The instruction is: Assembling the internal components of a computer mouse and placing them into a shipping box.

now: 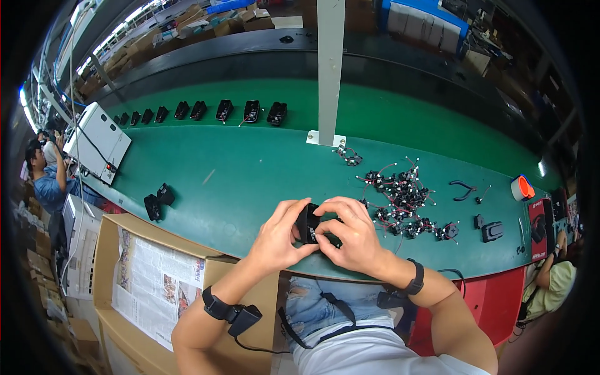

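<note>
The left hand (279, 240) and right hand (356, 236) pinch a black case (305, 224) above the table (262, 169), near side, seemingly unfinished; far left, a row of cases (198, 110) looks further along; wired parts (403, 192) lie heaped right, apparently unused.

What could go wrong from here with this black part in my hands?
The black housing, between your left hand and right hand, is near the front edge of the green table, so a slip might drop it off. Also, the wired parts lie heaped beside your right hand; their loose wires could snag or tangle.
</note>
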Demonstrator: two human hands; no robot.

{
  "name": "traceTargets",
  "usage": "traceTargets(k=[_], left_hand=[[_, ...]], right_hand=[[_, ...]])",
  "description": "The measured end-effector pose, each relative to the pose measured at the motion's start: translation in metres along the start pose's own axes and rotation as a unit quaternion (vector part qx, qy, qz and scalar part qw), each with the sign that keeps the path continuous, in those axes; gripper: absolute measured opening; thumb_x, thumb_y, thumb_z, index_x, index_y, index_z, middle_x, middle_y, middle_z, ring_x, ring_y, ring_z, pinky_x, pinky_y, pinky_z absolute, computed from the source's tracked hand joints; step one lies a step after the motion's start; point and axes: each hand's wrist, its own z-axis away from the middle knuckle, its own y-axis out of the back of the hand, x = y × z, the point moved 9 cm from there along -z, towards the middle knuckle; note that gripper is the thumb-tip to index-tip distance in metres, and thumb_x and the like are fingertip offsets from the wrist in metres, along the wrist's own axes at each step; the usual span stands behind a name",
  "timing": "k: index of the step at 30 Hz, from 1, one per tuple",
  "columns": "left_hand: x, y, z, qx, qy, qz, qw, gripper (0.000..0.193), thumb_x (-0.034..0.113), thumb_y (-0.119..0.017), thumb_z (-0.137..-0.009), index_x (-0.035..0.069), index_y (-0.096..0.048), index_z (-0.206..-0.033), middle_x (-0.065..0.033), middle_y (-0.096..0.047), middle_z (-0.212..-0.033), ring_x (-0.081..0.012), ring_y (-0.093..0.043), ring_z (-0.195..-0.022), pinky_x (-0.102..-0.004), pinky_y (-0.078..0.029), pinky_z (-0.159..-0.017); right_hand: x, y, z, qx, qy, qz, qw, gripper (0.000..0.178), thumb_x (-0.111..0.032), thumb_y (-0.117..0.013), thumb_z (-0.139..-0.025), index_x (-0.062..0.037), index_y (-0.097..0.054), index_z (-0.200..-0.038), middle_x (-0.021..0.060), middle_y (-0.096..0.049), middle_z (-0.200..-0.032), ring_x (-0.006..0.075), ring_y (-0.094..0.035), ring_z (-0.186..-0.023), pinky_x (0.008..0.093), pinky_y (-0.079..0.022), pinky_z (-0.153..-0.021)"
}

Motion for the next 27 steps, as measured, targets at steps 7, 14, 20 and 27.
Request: traceTargets(k=[7,14,20,27], left_hand=[[0.004,0.005,-0.002,0.019,-0.100,0.000,0.995,0.081,0.019,-0.084,-0.061,0.004,-0.046,-0.131,-0.0141,-0.052,-0.117,-0.0273,-0.058,-0.101,-0.0337,-0.052,-0.081],[0.009,0.012,-0.002,0.041,-0.120,-0.020,0.992,0.080,0.017,-0.083,-0.062,0.004,-0.047,-0.131,-0.0153,-0.051,-0.118,-0.0292,-0.057,-0.103,-0.0360,-0.051,-0.084],[0.018,0.012,0.001,0.020,-0.114,-0.036,0.993,0.081,0.016,-0.083,-0.062,0.005,-0.046,-0.133,-0.0151,-0.051,-0.120,-0.0284,-0.057,-0.102,-0.0345,-0.051,-0.080],[0.016,0.004,-0.001,0.008,-0.105,0.003,0.994,0.080,0.016,-0.083,-0.062,0.004,-0.047,-0.132,-0.0156,-0.055,-0.120,-0.0271,-0.059,-0.101,-0.0329,-0.051,-0.078]], right_hand=[[0.007,0.003,-0.006,-0.026,-0.018,-0.077,0.997,0.013,-0.004,-0.072,-0.067,-0.0046,-0.062,-0.075,0.0082,-0.061,-0.104,0.0290,-0.058,-0.101,0.0388,-0.048,-0.084],[0.013,0.008,0.000,-0.008,-0.076,-0.148,0.986,0.012,-0.001,-0.071,-0.069,-0.0035,-0.061,-0.077,0.0055,-0.064,-0.083,0.0216,-0.065,-0.077,0.0296,-0.052,-0.068],[0.000,0.003,-0.003,-0.030,0.018,-0.047,0.998,0.013,-0.002,-0.071,-0.070,-0.0035,-0.061,-0.079,0.0060,-0.065,-0.081,0.0210,-0.063,-0.069,0.0303,-0.051,-0.060],[0.005,-0.003,0.001,-0.018,-0.007,-0.101,0.995,0.013,-0.002,-0.071,-0.070,-0.0028,-0.062,-0.079,0.0066,-0.064,-0.082,0.0229,-0.061,-0.068,0.0319,-0.050,-0.062]])
